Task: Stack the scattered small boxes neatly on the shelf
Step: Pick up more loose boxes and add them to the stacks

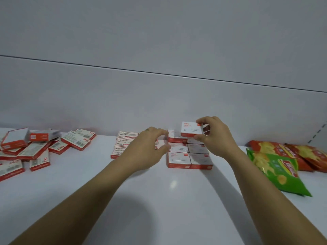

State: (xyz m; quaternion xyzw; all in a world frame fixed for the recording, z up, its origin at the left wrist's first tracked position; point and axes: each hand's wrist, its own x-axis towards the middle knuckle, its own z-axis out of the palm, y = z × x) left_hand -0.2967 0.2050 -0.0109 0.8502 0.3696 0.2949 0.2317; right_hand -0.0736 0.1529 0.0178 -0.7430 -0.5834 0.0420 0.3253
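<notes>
My right hand (215, 137) pinches a small white-and-red box (191, 129) between thumb and fingers, just above the back of a neat block of like boxes (189, 157) on the white shelf (159, 200). My left hand (147, 149) hovers beside the block's left edge, fingers loosely curved, holding nothing; whether it touches the block is unclear. Behind that hand a second tidy stack of flat boxes (123, 144) is partly hidden. Several flat red-and-white boxes (35, 147) lie scattered in a heap at the far left.
Green (279, 172) and red (304, 154) snack bags lie on the shelf to the right of the block. A pale back panel (159, 94) rises right behind the boxes. A perforated upright (318, 133) stands at the far right.
</notes>
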